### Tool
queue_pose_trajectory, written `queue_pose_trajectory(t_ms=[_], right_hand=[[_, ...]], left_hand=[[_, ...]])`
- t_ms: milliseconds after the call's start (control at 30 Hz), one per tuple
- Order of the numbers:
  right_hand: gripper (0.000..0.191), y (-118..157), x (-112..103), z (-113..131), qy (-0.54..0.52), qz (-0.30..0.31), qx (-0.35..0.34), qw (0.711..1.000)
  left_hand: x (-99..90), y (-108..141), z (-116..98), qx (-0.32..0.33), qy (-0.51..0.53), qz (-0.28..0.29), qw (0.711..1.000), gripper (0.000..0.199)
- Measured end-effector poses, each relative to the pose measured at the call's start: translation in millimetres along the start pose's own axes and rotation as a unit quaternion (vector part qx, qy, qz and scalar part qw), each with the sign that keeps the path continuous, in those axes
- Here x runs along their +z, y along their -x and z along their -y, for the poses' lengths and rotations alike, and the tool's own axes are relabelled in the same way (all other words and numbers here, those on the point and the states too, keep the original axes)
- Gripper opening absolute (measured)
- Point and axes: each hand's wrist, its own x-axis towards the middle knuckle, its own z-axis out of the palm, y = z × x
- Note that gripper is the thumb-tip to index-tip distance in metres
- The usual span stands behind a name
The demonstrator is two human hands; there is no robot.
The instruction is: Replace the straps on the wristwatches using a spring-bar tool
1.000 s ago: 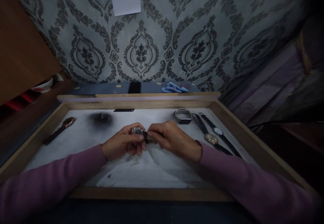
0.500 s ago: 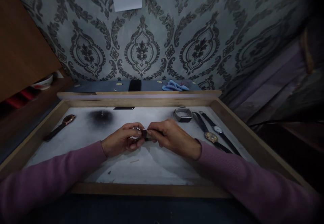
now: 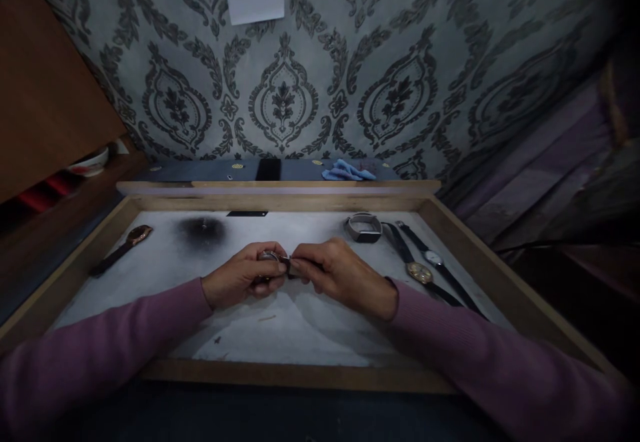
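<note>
Near the middle of a white-bottomed wooden tray (image 3: 300, 377), my left hand (image 3: 247, 275) is closed around a round silver watch (image 3: 270, 256), its thumb lying over the lower part of the case. My right hand (image 3: 337, 272) pinches the short dark strap end at the right side of that watch, fingertips almost touching those of my left hand. The far part of the strap is hidden by the fingers. To the right lie a grey-banded watch (image 3: 365, 227), a gold-faced watch (image 3: 419, 273) and a white-faced watch (image 3: 433, 257).
A rose-gold watch with a dark strap (image 3: 139, 234) lies at the tray's left. A thin black strip (image 3: 247, 214) rests by the back wall. Behind the tray are a black flat object (image 3: 269, 169) and a blue cloth (image 3: 349, 171). An orange-brown cabinet (image 3: 50, 89) stands left.
My left thumb has moved right and down across the watch, covering more of its lower part. My right hand keeps its pinch. The whole view has shifted slightly.
</note>
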Motion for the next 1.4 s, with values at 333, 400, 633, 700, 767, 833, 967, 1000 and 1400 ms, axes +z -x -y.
queue_pose_trajectory(t_ms=[333, 400, 633, 700, 767, 833, 967, 1000, 1400], right_hand=[[0.024, 1.0, 3.7, -0.5, -0.004, -0.009, -0.014, 1.0], [0.025, 1.2, 4.2, -0.4, -0.006, -0.006, -0.013, 1.0], [0.025, 2.0, 7.2, -3.9, -0.017, -0.006, -0.01, 1.0], [0.026, 1.9, 8.6, -4.8, -0.023, -0.007, -0.008, 1.0], [0.027, 1.6, 9.7, -5.5, -0.029, -0.009, -0.001, 1.0], [0.028, 1.2, 10.0, -6.1, -0.02, -0.017, 0.002, 1.0], [0.026, -0.1, 7.0, -7.7, 0.037, -0.081, -0.01, 0.996], [0.025, -0.6, 5.7, -7.9, 0.05, -0.102, -0.009, 0.993], [0.034, -18.4, 10.8, -14.0, 0.018, -0.129, 0.029, 0.991]], left_hand=[[-0.8, 1.5, -0.2, -0.022, 0.016, -0.004, 1.0, 0.019], [-0.9, 1.8, 0.1, -0.022, 0.016, -0.001, 1.0, 0.018], [0.1, 2.5, -0.8, -0.006, 0.014, -0.004, 1.0, 0.022], [-0.3, 2.3, -0.7, -0.004, 0.014, -0.002, 1.0, 0.022], [-1.0, 1.9, -0.3, -0.004, 0.015, 0.0, 1.0, 0.023], [-1.8, 1.4, 0.3, -0.005, 0.017, 0.001, 1.0, 0.022], [-2.5, 0.4, 0.4, -0.007, 0.018, 0.001, 1.0, 0.022], [-2.6, 0.3, 0.0, -0.006, 0.017, -0.002, 1.0, 0.022], [-6.6, 1.8, 1.3, 0.008, 0.004, -0.025, 1.0, 0.022]])
